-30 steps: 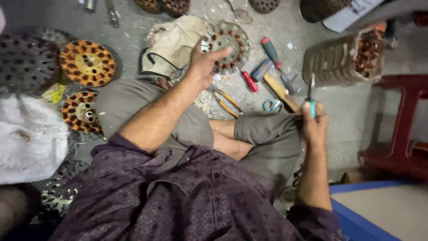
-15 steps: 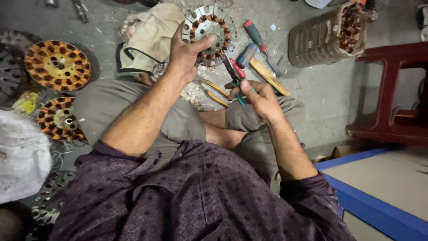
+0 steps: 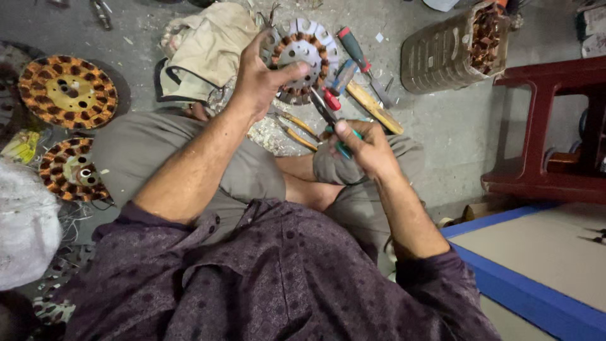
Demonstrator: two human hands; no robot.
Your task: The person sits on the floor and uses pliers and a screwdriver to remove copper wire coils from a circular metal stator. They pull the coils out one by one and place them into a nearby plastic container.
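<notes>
I sit cross-legged on a concrete floor. My left hand (image 3: 255, 79) grips the rim of a round motor stator (image 3: 304, 55) with copper windings and lifts it off the floor. My right hand (image 3: 365, 144) is closed on a green-handled hand tool (image 3: 342, 146), whose thin metal tip points up toward the stator. Just behind my right hand lie a red-and-green-handled screwdriver (image 3: 353, 45), a blue-handled tool (image 3: 341, 77), a wooden-handled tool (image 3: 374, 107) and yellow-handled pliers (image 3: 297, 129).
Two more wound stators (image 3: 68, 91) (image 3: 69, 170) lie at the left, beside a white sack (image 3: 25, 227). A beige cloth (image 3: 205, 44) lies ahead. A ribbed motor housing (image 3: 454, 50), a dark red stool (image 3: 555, 126) and a blue-edged board (image 3: 536, 271) stand at the right.
My right hand has swung in from the right with the green-handled tool and now sits close under the stator. My left hand has taken a firmer hold on the stator's rim.
</notes>
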